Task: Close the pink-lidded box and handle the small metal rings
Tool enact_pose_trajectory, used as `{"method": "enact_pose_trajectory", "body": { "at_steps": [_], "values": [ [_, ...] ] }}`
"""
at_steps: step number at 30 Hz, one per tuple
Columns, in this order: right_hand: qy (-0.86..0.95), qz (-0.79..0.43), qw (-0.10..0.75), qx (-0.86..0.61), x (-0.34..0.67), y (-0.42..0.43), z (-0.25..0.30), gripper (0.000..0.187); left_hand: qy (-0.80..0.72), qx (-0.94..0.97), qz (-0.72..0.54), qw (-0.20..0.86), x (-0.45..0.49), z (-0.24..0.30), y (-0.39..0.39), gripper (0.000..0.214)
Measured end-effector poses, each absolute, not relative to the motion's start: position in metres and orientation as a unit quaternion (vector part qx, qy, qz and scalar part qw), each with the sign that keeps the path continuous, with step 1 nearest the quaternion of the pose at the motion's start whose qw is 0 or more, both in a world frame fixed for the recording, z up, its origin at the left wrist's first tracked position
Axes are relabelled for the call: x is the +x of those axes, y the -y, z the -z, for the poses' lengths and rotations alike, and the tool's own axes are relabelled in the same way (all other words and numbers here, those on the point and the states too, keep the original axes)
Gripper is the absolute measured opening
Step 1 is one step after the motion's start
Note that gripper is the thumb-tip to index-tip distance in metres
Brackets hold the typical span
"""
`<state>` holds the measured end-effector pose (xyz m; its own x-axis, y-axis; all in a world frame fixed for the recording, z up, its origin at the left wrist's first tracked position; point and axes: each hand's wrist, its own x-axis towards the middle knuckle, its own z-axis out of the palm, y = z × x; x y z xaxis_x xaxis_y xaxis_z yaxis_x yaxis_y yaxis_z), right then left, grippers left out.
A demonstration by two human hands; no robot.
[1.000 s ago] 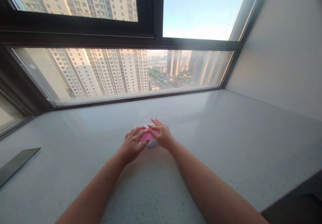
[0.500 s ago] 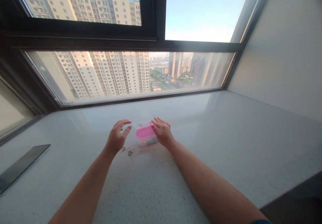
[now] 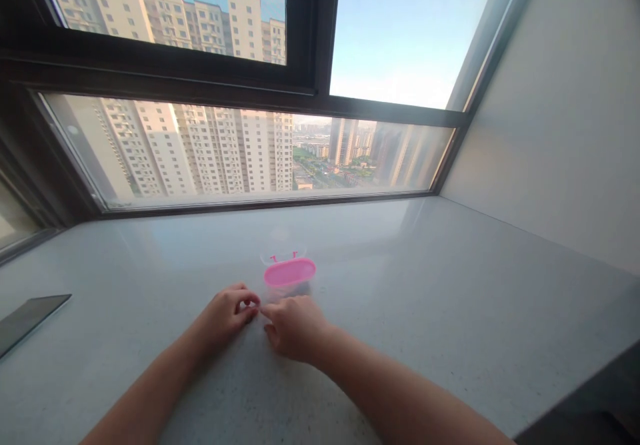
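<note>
My left hand [image 3: 234,310] rests low over the sill, its thumb and index fingertip brought together in a pinch at the front left of a small oval box. Anything between those tips is too small to make out. Close by, my right hand [image 3: 296,325] has its index finger reaching to the left fingertips, with the thumb apart below it. Right behind this hand stands the clear plastic box with a pink lid [image 3: 290,272], lid shut, two pink clips at its back edge. The hands cover the spot where several small rings lay.
A pale speckled stone sill [image 3: 410,312] spreads around the hands. To the left lies a flat dark glassy slab [image 3: 33,318]. A dark-framed window [image 3: 320,102] rises behind, and a white wall [image 3: 560,152] closes the right side.
My right hand has left the box's lid and come down in front of it. My left hand has lowered and pinched, close to the right fingertips. The small rings are now hidden.
</note>
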<state>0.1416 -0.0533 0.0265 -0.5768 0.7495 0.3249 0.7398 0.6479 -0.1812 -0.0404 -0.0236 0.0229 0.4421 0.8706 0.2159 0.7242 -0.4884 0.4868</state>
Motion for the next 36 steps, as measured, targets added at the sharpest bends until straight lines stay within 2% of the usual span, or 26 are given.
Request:
{"method": "enact_pose_trajectory", "body": {
  "at_steps": [4, 9, 15, 22, 27, 36],
  "values": [
    [0.886, -0.003, 0.119, -0.448, 0.141, 0.045, -0.019, 0.015, -0.483, 0.830, -0.217, 0.175, -0.042, -0.022, 0.023, 0.014],
    [0.886, 0.000, 0.116, -0.449, 0.142, 0.040, -0.017, 0.019, -0.493, 0.826, -0.193, 0.195, -0.041, -0.018, 0.022, 0.011],
    [0.874, -0.028, 0.102, -0.474, 0.141, 0.043, -0.019, 0.017, -0.486, 0.837, -0.186, 0.168, -0.039, -0.016, 0.022, 0.011],
    [0.892, -0.179, 0.182, -0.374, 0.146, 0.039, -0.014, 0.011, -0.474, 0.832, -0.204, 0.206, -0.041, -0.019, 0.023, 0.009],
    [0.859, -0.267, 0.249, -0.358, 0.152, 0.033, -0.012, 0.007, -0.469, 0.832, -0.189, 0.229, -0.042, -0.021, 0.023, 0.009],
    [0.792, -0.420, 0.266, -0.353, 0.153, 0.031, -0.007, 0.007, -0.485, 0.813, -0.224, 0.231, -0.046, -0.019, 0.018, 0.014]
  ]
}}
